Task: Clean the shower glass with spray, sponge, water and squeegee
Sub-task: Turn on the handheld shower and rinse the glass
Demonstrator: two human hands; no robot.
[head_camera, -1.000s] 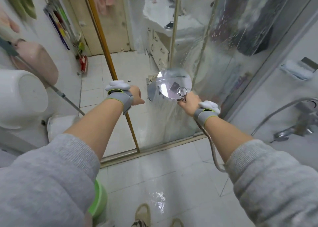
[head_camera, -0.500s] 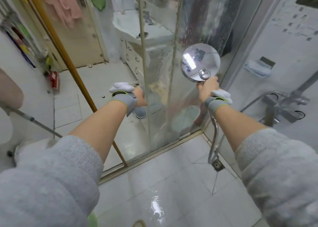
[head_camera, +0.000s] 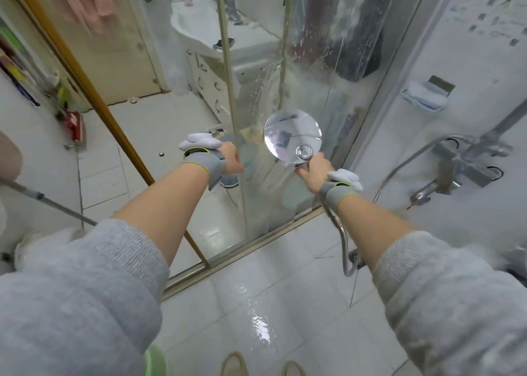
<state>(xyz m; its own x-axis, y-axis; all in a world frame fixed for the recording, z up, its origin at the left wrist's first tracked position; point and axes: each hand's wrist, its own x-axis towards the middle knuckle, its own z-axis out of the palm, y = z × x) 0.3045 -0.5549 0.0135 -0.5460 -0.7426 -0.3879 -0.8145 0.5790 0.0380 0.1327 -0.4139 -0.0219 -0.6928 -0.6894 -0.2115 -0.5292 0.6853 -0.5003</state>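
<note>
Rinsing the shower glass (head_camera: 308,70) now: our right hand (head_camera: 313,170) grips the shower head (head_camera: 293,136) spraying the lower panel, our left hand (head_camera: 231,157) is fisted at the door edge, so probably the squeegee comes next.

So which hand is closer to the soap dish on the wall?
Right. The right hand grips the shower head handle, on the same side as the soap dish. The left hand is farther away, at the glass door's edge.
</note>
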